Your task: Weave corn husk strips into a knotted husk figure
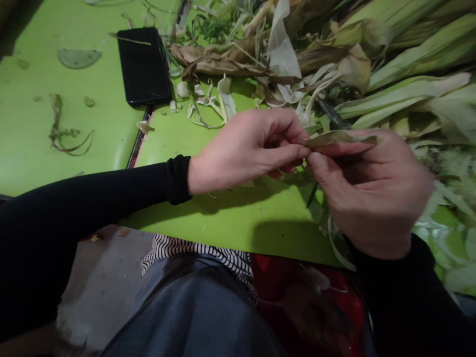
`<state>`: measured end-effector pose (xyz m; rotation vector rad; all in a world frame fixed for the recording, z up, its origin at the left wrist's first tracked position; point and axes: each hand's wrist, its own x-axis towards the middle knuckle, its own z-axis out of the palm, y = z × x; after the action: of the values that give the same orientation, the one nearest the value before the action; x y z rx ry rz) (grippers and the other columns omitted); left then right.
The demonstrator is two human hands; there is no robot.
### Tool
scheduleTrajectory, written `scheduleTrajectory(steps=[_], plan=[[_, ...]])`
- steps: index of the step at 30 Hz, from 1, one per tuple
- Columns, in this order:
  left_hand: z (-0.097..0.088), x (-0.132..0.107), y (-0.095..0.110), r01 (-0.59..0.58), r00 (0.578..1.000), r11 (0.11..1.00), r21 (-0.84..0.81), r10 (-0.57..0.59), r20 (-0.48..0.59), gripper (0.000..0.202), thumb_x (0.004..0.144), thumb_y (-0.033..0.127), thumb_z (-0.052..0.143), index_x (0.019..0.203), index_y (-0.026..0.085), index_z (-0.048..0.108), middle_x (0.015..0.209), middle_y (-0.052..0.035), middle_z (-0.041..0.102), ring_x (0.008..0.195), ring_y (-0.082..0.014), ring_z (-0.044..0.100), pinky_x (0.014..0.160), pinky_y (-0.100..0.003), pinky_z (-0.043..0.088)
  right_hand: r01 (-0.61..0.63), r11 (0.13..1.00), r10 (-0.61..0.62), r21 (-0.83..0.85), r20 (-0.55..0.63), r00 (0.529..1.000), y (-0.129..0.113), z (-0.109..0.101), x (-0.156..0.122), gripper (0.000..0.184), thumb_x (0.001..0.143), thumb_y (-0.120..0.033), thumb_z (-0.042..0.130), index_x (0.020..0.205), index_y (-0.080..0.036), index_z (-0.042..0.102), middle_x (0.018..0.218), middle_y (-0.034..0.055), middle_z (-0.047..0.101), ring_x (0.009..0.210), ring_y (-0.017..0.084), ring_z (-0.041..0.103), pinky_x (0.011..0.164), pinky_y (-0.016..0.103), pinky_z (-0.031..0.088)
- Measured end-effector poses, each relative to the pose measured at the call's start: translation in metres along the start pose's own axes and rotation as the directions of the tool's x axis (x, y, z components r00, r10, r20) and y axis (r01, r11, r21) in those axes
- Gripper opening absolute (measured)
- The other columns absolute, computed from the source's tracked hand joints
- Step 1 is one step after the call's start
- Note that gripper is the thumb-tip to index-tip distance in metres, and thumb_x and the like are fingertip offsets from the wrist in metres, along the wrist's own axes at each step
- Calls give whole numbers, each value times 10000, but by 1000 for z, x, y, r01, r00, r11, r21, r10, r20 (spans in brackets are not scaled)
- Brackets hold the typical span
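Note:
A strip of dry corn husk point(332, 139) stretches between my two hands above the green table point(219, 218). My left hand point(249, 148) pinches its left end between thumb and forefinger. With thumb and fingers, my right hand point(375, 188) grips the same strip, its thumb tip almost touching the left one. The far side of the strip is hidden behind my right fingers. Just beyond my hands lie torn husk scraps point(225, 96) and a heap of brown and pale husks point(238, 59).
A black phone point(144, 69) lies left of the heap, with a dark stick-like piece point(139, 139) below it. Long green husk leaves point(420, 54) fill the back right. A half-round clear piece point(79, 58) and a withered stem point(55, 124) rest on the left. Pale shreds point(442, 233) lie at right.

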<state>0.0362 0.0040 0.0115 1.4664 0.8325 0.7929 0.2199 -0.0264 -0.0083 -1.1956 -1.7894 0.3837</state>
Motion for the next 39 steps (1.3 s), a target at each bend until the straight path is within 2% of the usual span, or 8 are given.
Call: scheduleTrajectory(steps=[6, 9, 13, 19, 23, 26, 32, 39], plan=[[1, 0, -1, 6, 1000, 1000, -2, -6, 2, 210, 909, 274, 652, 766, 170, 538, 673, 19, 648, 594, -71, 626, 562, -173, 505, -53, 998, 54, 22, -51, 997, -1, 1, 0, 225, 777, -141, 745, 936, -244, 623, 823, -49, 658, 696, 99, 666, 581, 230, 561], [0, 1, -2, 0, 1000, 1000, -14, 0, 1, 167, 907, 213, 644, 783, 164, 543, 711, 12, 649, 627, -75, 631, 569, -169, 511, -38, 999, 40, 32, -64, 997, -2, 2, 1, 297, 742, -125, 776, 962, -259, 628, 826, -44, 662, 678, 106, 666, 544, 222, 557], [-3, 2, -1, 6, 1000, 998, -58, -5, 11, 122, 892, 117, 625, 799, 157, 556, 774, 17, 639, 657, -61, 625, 607, -161, 527, -42, 998, 44, 37, -67, 997, -3, 4, 1, 288, 745, -131, 775, 960, -264, 637, 824, -32, 668, 671, 119, 666, 533, 235, 551], [-7, 6, -2, 140, 989, 974, -176, -130, 68, 176, 910, 135, 606, 742, 143, 556, 690, 28, 597, 629, -51, 613, 618, -166, 542, 18, 1000, -18, -10, -23, 1000, 1, 2, 1, 152, 791, -161, 760, 897, -253, 701, 828, -34, 703, 699, 120, 663, 626, 270, 558], [-9, 7, -3, 241, 968, 927, -286, -210, 136, 214, 932, 151, 592, 720, 137, 564, 680, 16, 624, 625, -44, 618, 635, -155, 545, 20, 1000, -19, -20, 34, 999, 6, -2, 0, 192, 782, -206, 792, 956, -264, 734, 873, -26, 732, 733, 136, 667, 666, 300, 542], [-8, 7, -3, 275, 959, 909, -313, -236, 157, 207, 936, 145, 589, 730, 137, 569, 693, 14, 642, 630, -42, 628, 648, -159, 552, 16, 999, -15, -51, 19, 1000, 8, -3, -2, 154, 796, -220, 781, 938, -270, 748, 862, -19, 733, 711, 138, 638, 644, 313, 501], [-7, 4, 0, 180, 981, 949, -258, -153, 121, 186, 897, 126, 634, 747, 164, 531, 709, 40, 653, 660, -58, 650, 663, -187, 558, -7, 1000, 5, -27, -74, 997, 6, -1, -3, 154, 784, -176, 785, 910, -252, 738, 814, -43, 737, 671, 108, 644, 611, 264, 512], [-5, 5, -2, 33, 998, 995, -97, -28, 55, 184, 811, 63, 708, 786, 158, 553, 663, 56, 607, 637, -66, 623, 620, -179, 517, -42, 999, 42, 7, -52, 998, 5, 0, 0, 82, 828, -199, 748, 887, -228, 699, 765, -59, 697, 652, 76, 629, 580, 214, 515]])
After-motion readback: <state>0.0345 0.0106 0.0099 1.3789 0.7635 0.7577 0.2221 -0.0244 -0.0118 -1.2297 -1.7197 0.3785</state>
